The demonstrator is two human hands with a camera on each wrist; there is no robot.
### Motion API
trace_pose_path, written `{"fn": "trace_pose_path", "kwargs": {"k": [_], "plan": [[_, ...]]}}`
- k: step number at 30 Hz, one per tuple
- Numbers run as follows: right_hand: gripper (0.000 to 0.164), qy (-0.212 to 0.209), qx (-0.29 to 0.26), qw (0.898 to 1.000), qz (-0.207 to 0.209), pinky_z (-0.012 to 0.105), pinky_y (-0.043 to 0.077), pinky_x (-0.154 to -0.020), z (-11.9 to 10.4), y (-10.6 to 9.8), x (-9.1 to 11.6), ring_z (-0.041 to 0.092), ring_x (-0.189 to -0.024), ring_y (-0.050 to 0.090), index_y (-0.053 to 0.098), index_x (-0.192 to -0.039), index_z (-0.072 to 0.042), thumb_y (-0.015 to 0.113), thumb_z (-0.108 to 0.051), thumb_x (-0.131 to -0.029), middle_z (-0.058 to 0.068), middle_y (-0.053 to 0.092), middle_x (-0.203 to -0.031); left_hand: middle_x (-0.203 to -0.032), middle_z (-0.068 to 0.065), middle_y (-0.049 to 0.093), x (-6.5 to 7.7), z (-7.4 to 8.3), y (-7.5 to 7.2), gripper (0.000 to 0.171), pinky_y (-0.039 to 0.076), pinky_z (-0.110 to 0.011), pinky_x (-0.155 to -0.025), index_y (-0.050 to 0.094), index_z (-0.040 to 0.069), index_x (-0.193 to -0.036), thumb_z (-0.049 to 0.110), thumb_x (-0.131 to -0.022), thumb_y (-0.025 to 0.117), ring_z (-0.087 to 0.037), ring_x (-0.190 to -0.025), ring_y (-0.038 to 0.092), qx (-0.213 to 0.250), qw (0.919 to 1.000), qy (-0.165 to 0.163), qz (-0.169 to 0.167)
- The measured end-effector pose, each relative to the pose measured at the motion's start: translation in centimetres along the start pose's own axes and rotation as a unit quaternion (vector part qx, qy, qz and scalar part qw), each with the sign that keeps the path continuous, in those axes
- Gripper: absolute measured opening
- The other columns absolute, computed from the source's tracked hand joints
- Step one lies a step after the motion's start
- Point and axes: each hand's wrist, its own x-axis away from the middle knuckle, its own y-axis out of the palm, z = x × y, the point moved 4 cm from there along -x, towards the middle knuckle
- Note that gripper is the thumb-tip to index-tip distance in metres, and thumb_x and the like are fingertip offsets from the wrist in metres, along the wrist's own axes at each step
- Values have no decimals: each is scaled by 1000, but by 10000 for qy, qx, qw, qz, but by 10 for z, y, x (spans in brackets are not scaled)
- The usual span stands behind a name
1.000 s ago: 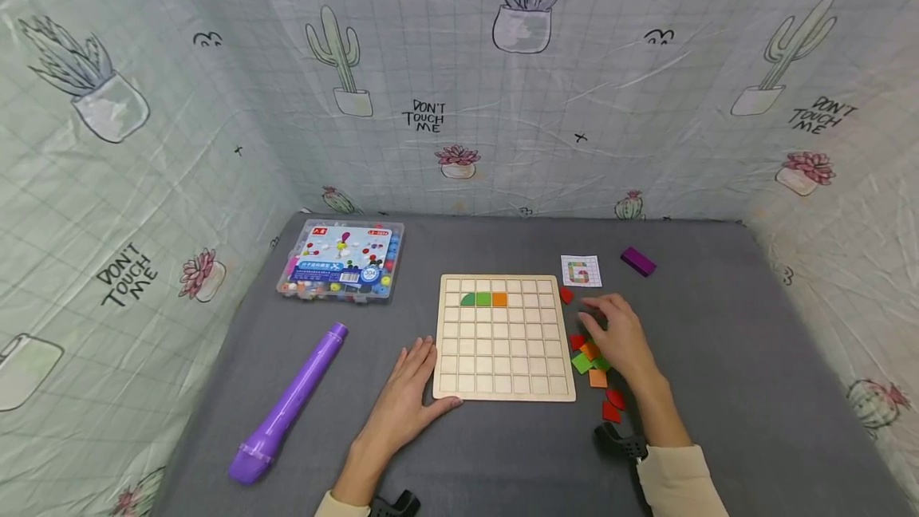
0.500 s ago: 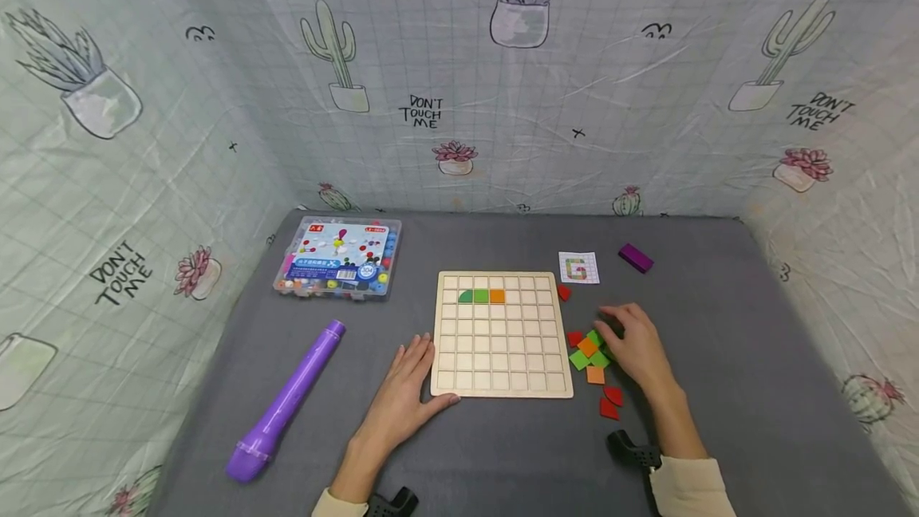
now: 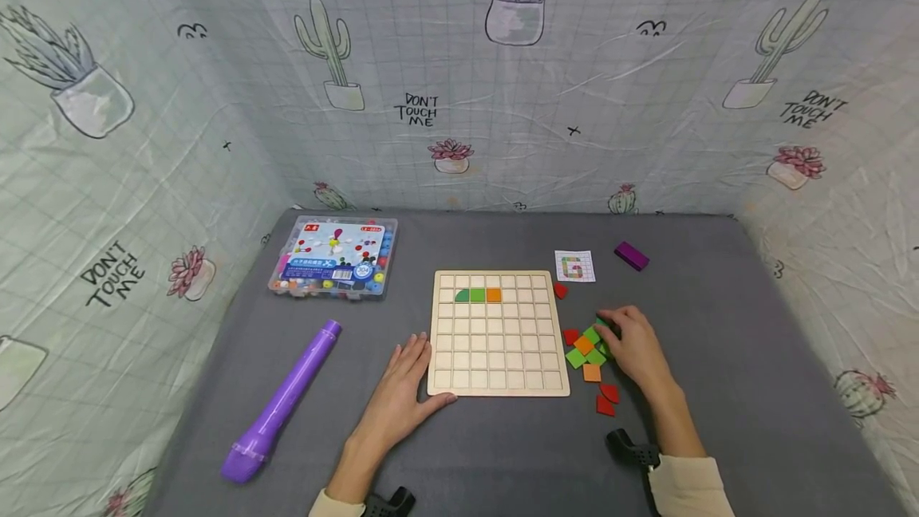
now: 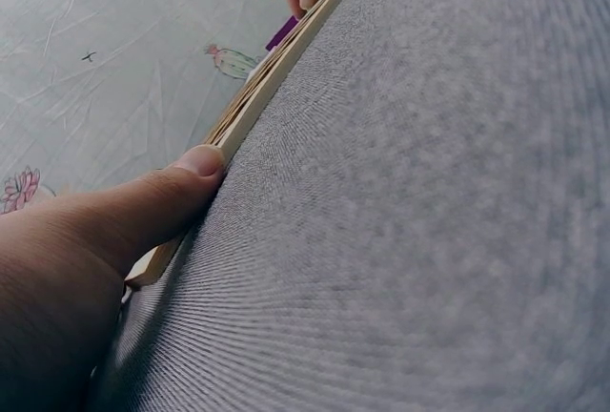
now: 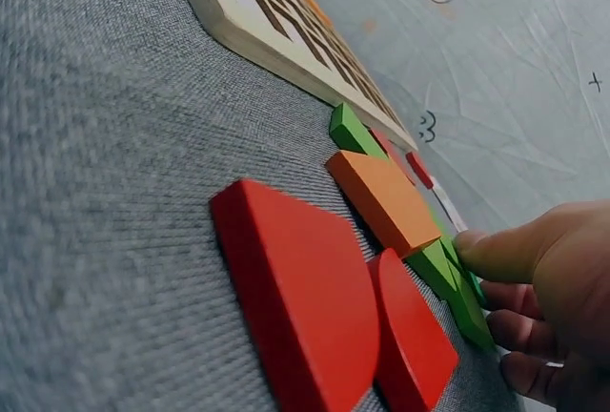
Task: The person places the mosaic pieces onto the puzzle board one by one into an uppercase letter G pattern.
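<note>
A wooden grid board (image 3: pixel 502 341) lies mid-table; its second row holds a dark green rounded piece (image 3: pixel 463 295), a light green square (image 3: pixel 478 295) and an orange square (image 3: pixel 494 295). My left hand (image 3: pixel 398 389) rests at the board's lower left corner, fingers extended along the left side, thumb on the front edge. To the right lies a loose cluster of green, orange and red pieces. Over its far side, my right hand (image 3: pixel 635 349) pinches a small dark green piece (image 3: pixel 601 323) between thumb and fingers, partly hidden. Closer in the right wrist view are red pieces (image 5: pixel 295 288) and an orange square (image 5: pixel 381 197).
A patterned card (image 3: pixel 575 266) and a purple block (image 3: pixel 632 256) lie beyond the pieces. At the left are a clear box of colored beads (image 3: pixel 333 258) and a purple microphone (image 3: pixel 283 401). Printed cloth walls (image 3: pixel 459 62) enclose the grey table.
My right hand has drawn back from near the small red piece to the cluster's far side, where a dark green piece now shows at its fingertips. My left hand stays at the board.
</note>
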Motion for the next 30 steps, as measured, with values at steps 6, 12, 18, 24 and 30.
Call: {"fn": "trace_pose_path", "kwargs": {"k": [6, 12, 18, 24, 30], "plan": [[30, 99, 53, 9998, -168, 54, 52, -85, 1, 2, 0, 36, -97, 56, 68, -123, 4, 66, -12, -97, 22, 58, -108, -158, -17, 41, 2, 1, 0, 93, 22, -50, -128, 44, -2, -150, 56, -84, 74, -33, -151, 32, 17, 10000, -20, 21], [26, 98, 16, 9997, -227, 50, 52, -82, 0, -1, -1, 32, -91, 55, 69, -120, 1, 65, -11, -97, 20, 56, -106, -156, -16, 44, 0, 1, 1, 93, 25, -51, -126, 46, -3, -148, 56, -82, 76, -33, -150, 35, -50, 9998, 89, 181], [24, 132, 14, 9993, -348, 44, 51, -77, 0, -2, -3, 27, -86, 53, 69, -118, 0, 64, -14, -99, 18, 57, -104, -157, -17, 43, -1, 1, 0, 93, 22, -50, -128, 45, -2, -149, 54, -82, 76, -33, -151, 32, 26, 10000, 25, 79], [17, 81, -67, 9994, -342, 35, 47, -70, 1, -6, -7, 24, -79, 52, 68, -107, 0, 62, -14, -100, 15, 59, -96, -158, -18, 41, 0, 1, 0, 93, 21, -50, -128, 44, -2, -149, 56, -83, 75, -33, -152, 31, 49, 10000, -12, -7], [17, 131, -152, 9997, -133, 29, 46, -65, 2, -13, -12, 21, -76, 51, 63, -107, 0, 62, -15, -100, 13, 60, -91, -159, -18, 39, 0, 1, 0, 93, 21, -50, -128, 44, -2, -150, 56, -84, 74, -33, -152, 31, 38, 10000, 2, 8]]}}
